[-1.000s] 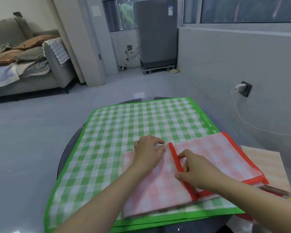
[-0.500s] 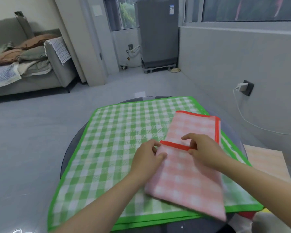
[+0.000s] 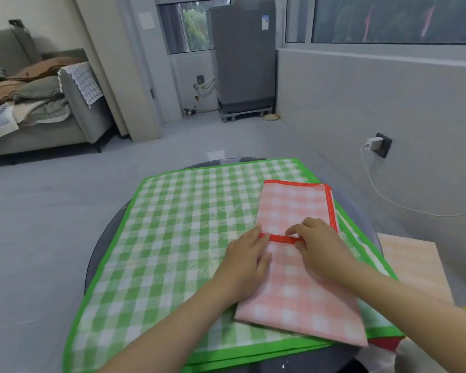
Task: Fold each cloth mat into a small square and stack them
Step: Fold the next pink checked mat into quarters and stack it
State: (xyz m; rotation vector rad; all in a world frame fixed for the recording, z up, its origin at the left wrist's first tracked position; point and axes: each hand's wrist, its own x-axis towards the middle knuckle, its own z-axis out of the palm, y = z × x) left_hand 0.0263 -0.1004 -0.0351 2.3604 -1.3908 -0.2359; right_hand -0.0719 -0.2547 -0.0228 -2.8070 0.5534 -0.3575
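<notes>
Hands [image 3: 249,254] [image 3: 316,244] pinch red hem [image 3: 283,238] — pink mat [image 3: 293,286]; fridge label [image 3: 265,22] unreadable.

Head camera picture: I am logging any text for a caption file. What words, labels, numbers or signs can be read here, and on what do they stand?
No text here can be read.
Blue and white sticker on the tall grey appliance: print too small and blurred to read.
Pale plate on the wall pillar: no print can be made out.
Pink checked mat, green checked mat, white charger: no lettering visible.
</notes>
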